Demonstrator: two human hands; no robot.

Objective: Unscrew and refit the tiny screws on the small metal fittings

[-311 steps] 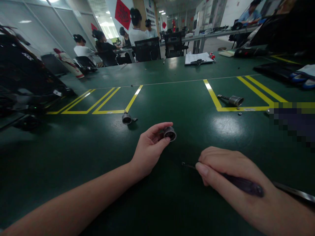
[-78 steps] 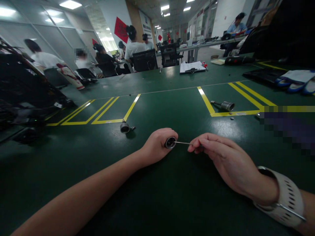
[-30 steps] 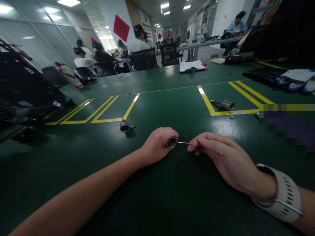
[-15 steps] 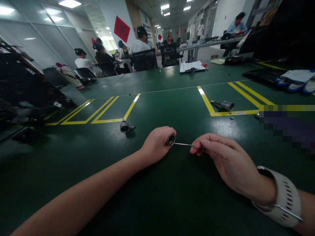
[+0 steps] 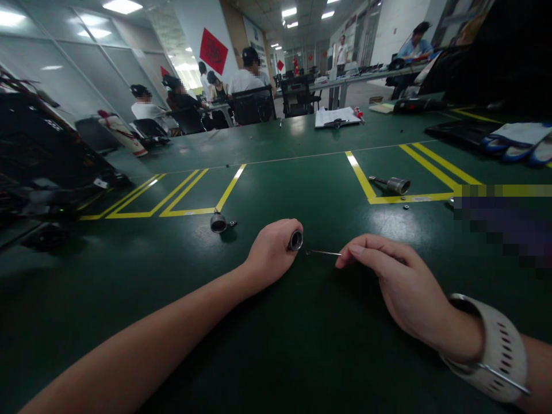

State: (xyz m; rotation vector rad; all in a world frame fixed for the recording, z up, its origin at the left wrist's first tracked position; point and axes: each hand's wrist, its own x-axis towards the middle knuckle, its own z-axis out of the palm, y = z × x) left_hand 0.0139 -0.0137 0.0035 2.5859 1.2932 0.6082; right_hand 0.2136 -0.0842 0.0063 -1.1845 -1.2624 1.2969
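My left hand (image 5: pixel 272 250) is closed around a cup-shaped metal part (image 5: pixel 295 240), its round open end facing right and its rear hidden in the fist. In the fingertips of my right hand (image 5: pixel 397 276) is a thin metal rod (image 5: pixel 324 252) that points left. The rod's tip, with a small bit at its end, is just outside the cup's mouth, apart from it. Left of my left hand, a similar cup-shaped part (image 5: pixel 218 222) rests on the green table (image 5: pixel 276 345), with small metal pieces (image 5: pixel 233 223) beside it.
Another cup-shaped part with a shank (image 5: pixel 397 184) lies inside yellow tape (image 5: pixel 371 192), small nuts (image 5: pixel 406 207) near it. Farther back are a clipboard (image 5: pixel 336 117) and blue-white gloves (image 5: pixel 520 141). Black equipment (image 5: pixel 47 155) stands at left. People sit at tables behind.
The rod's tip has come out of the cup's mouth, leaving a gap. My left hand has shifted slightly left and turned the cup's opening more toward me.
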